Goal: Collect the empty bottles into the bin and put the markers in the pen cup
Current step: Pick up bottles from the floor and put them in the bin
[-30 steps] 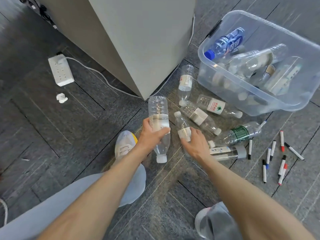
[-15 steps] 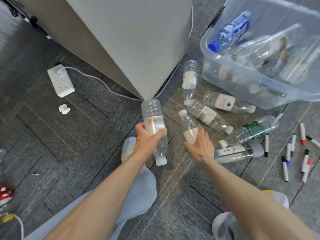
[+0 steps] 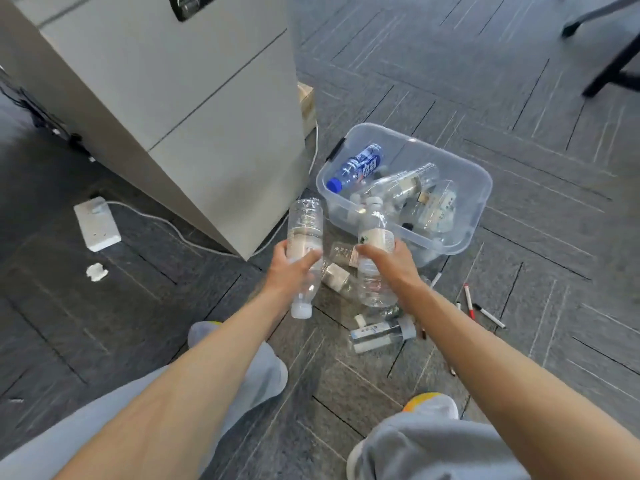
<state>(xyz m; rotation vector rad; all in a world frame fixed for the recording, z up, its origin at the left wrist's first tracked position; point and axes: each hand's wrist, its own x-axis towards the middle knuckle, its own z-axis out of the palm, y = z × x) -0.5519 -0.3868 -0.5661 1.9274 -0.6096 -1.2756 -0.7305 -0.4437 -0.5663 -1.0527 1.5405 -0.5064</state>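
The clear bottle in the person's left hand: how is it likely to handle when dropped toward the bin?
The clear bottle in the left hand looks empty, so probably light for its size. Its thin ribbed wall likely flexes under the fingers rather than cracking. Being round and capped, it may bounce or roll if it misses the bin, where other bottles already lie.

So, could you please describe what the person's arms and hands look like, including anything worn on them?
Both forearms are bare up to the frame edge: no sleeves, watch, bracelets or gloves show. The left hand and right hand are bare too, with no rings that I can make out. Below the arms, only the light grey trousers show as clothing.
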